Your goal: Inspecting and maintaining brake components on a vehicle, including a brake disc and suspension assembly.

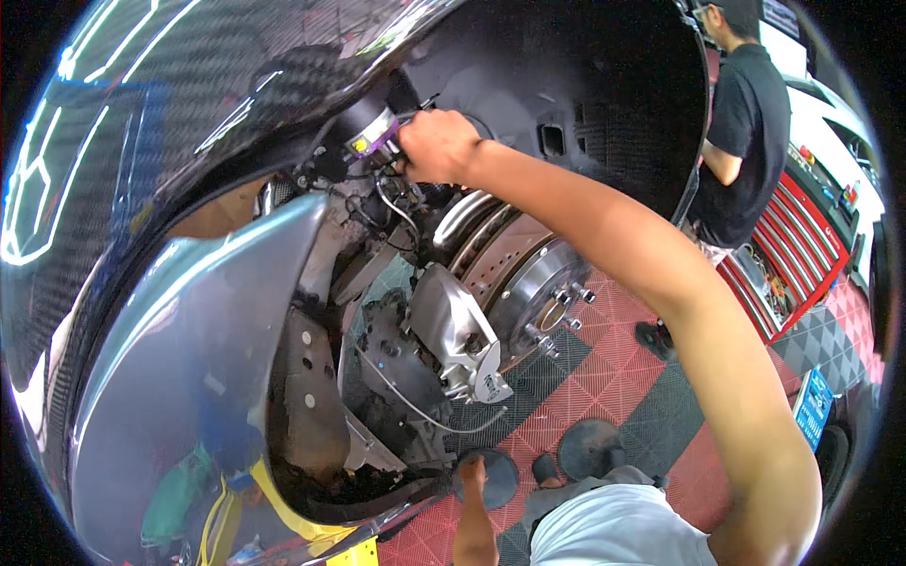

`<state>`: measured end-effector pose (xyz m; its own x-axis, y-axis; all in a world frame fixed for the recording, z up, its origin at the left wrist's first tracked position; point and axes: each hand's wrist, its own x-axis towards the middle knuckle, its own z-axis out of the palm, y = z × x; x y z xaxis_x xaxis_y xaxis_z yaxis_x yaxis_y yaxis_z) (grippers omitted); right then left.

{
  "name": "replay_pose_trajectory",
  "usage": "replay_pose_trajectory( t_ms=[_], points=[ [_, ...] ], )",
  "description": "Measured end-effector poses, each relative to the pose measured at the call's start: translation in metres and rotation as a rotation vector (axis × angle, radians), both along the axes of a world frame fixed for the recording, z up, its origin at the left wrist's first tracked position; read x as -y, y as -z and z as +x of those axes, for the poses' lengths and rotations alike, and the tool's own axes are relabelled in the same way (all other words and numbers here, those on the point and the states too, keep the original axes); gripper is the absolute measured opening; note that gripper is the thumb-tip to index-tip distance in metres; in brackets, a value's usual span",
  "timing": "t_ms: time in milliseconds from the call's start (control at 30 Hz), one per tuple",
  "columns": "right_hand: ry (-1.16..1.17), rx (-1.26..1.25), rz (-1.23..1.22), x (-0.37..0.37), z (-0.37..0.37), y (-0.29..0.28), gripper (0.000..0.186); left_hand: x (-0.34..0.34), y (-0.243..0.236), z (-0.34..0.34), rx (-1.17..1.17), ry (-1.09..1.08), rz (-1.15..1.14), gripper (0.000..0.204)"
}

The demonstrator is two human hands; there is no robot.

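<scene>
My right hand reaches up into a car's wheel arch, fingers closed on a thin dark tool whose tip pokes out above the knuckles. It sits right beside the top of a black shock absorber with a purple collar. Below hang the drilled brake disc with its wheel studs and a silver brake caliper. My left hand is low down, resting at the edge of a black round pad on the floor; its fingers are hard to make out.
A glossy carbon-weave fender and grey body panel fill the left. Red and grey floor tiles lie below, with another black round pad. Another person in a black shirt stands by a red tool chest.
</scene>
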<state>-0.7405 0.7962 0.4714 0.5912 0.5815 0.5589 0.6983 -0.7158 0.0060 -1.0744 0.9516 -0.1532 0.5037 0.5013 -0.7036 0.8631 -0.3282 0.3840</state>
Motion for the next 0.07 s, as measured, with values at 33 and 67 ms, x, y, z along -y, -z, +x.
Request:
replay_pose_trajectory(
  t_ms=[33,67],
  points=[
    [0.001,0.009,0.014,0.0,0.0,-0.001,0.025,0.008,-0.012,-0.005,0.009,-0.355,-0.256,0.074],
    [-0.019,0.006,-0.001,-0.001,0.0,-0.002,0.024,-0.023,-0.035,-0.024,0.005,-0.341,-0.253,0.074]
  ],
)
